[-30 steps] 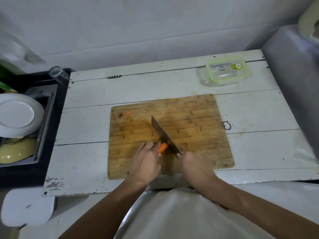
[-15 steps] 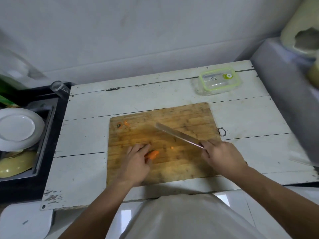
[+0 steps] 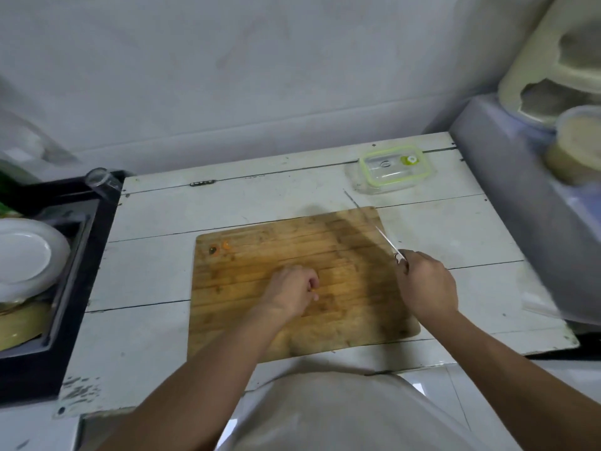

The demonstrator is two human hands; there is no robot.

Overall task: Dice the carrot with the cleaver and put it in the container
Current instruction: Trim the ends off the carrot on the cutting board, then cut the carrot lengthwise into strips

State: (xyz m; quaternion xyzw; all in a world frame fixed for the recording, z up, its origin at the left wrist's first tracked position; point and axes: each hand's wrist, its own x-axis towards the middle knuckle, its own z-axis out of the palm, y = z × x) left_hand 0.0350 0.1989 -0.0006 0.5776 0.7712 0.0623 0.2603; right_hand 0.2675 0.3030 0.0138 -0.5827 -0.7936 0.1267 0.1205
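1. Carrot: not visible as a whole piece. Left hand (image 3: 292, 292) rests at mid cutting board (image 3: 260, 320), fingers curled under over the spot; whether they hold the carrot, cannot tell.
2. Carrot scraps (image 3: 225, 245): small orange bits plus one dark end piece, near the board's far left corner.
3. Cleaver (image 3: 387, 240): blade seen nearly edge-on, raised over the board's right edge, tip angled away from the person. Right hand (image 3: 426, 284) grips the handle, fingers wrapped tight round it.
4. Container (image 3: 395, 169): clear, green-rimmed lid on, standing on the counter (image 3: 156, 271) beyond the board's far right corner, well apart from both hands.
5. Counter: white painted planks, paint chipped at the near left corner; board lies roughly central on it.
6. Left of the board: dark sink (image 3: 65, 255) holding a white plate (image 3: 26, 255) and a yellowish dish (image 3: 19, 323); a clear glass (image 3: 102, 182) at its far edge.
7. Right of the board: grey appliance (image 3: 520, 190) with tubs on top, blurred.
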